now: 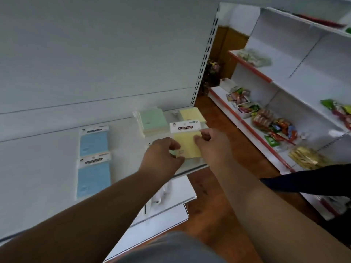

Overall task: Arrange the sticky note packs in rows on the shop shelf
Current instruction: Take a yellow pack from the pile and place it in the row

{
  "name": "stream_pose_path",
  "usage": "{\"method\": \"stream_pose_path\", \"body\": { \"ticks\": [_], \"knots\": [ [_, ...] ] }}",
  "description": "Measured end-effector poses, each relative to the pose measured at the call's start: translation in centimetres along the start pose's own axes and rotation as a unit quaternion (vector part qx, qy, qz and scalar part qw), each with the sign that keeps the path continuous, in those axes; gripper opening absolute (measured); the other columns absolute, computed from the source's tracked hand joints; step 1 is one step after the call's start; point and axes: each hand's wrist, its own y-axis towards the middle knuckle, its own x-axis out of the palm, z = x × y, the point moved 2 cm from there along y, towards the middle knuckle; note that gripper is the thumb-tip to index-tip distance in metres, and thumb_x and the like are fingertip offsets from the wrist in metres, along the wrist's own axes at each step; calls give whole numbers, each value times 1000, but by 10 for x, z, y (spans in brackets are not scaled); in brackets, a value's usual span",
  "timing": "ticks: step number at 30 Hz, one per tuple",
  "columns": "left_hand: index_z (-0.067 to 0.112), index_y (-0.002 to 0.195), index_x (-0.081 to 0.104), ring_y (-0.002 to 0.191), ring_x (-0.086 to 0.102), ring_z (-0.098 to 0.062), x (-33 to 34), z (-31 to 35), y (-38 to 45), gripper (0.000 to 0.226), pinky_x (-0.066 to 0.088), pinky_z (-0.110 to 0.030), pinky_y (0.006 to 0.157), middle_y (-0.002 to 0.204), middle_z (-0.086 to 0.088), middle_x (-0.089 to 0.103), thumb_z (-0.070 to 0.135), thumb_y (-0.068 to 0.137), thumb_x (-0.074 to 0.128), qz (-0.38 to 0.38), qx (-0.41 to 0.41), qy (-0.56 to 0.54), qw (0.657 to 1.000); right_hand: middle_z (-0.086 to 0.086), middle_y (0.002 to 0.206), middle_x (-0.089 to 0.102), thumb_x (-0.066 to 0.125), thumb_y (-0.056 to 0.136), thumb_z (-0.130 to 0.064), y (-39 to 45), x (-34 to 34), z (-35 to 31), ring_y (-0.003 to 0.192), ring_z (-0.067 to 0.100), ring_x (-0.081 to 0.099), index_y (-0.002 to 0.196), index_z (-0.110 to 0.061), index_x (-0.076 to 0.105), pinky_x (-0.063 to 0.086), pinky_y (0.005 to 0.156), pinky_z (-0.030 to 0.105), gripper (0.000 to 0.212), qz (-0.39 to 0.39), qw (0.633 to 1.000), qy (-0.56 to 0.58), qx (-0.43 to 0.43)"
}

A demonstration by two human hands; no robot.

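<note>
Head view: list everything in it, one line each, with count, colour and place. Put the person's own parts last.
Blue sticky note packs: two, light blue, one behind the other in a column on the left of the shelf.
Green stack: one pile, pale green on top, at the back of the shelf.
Rear yellow pack: one, pale yellow, right of the green stack.
Held yellow pack: one, pale yellow with a white header, at the shelf's front right.
Shelf: one, white.
Snack packets: many, mixed colours, on the red-edged unit to the right.
Floor: brown wood.
Left hand: pinches the held pack's lower left.
Right hand: pinches its right edge.
</note>
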Motion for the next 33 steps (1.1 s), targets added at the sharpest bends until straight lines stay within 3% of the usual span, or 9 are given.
{"method": "stream_pose_path", "body": {
  "ticks": [2, 8, 12, 14, 21, 33],
  "knots": [
    [28, 103, 66, 91, 63, -10, 29, 22, 14, 30, 46, -20, 81, 107, 8, 65, 27, 74, 76, -11, 5, 34, 999, 4, 115, 66, 62, 91, -32, 23, -23, 20, 93, 17, 62, 124, -14, 62, 45, 66, 20, 38, -22, 998, -62, -6],
    [23, 106, 67, 95, 62, -17, 74, 42, 31, 31, 42, -20, 76, 108, 1, 66, 23, 76, 72, -23, -41, 127, 991, 12, 114, 67, 56, 94, -33, 52, -35, 44, 103, 26, 62, 120, -8, 63, 47, 82, 31, 36, -120, 970, -205, -44],
    [21, 107, 66, 90, 61, -19, 81, 47, 34, 33, 43, -22, 73, 108, -1, 64, 24, 75, 74, -18, -46, 160, 986, 9, 108, 64, 59, 92, -35, 55, -36, 48, 99, 25, 61, 112, -10, 58, 48, 80, 33, 31, -100, 966, -225, -79],
    [20, 106, 66, 85, 59, -18, 83, 50, 33, 32, 43, -23, 71, 106, -1, 64, 25, 76, 75, -11, -44, 160, 986, 8, 104, 62, 61, 91, -34, 54, -37, 50, 96, 25, 60, 106, -12, 56, 47, 79, 34, 28, -79, 967, -220, -102],
    [21, 107, 61, 96, 60, -19, 63, 40, 9, 26, 46, -27, 80, 107, 1, 60, 25, 82, 68, 45, -34, 158, 986, -1, 84, 55, 60, 90, -30, 35, -13, 33, 77, 17, 56, 96, -15, 56, 39, 63, 28, 17, -52, 973, -117, -194],
    [25, 96, 61, 84, 59, -12, -80, -69, -68, 15, 42, -22, 74, 91, 11, 60, 21, 82, 65, 161, -108, 112, 975, -4, 77, 61, 61, 86, -29, -57, 109, -102, 71, 16, 55, 82, -18, 58, 39, 61, 27, 12, -134, 944, -32, -299]
  ]
}}
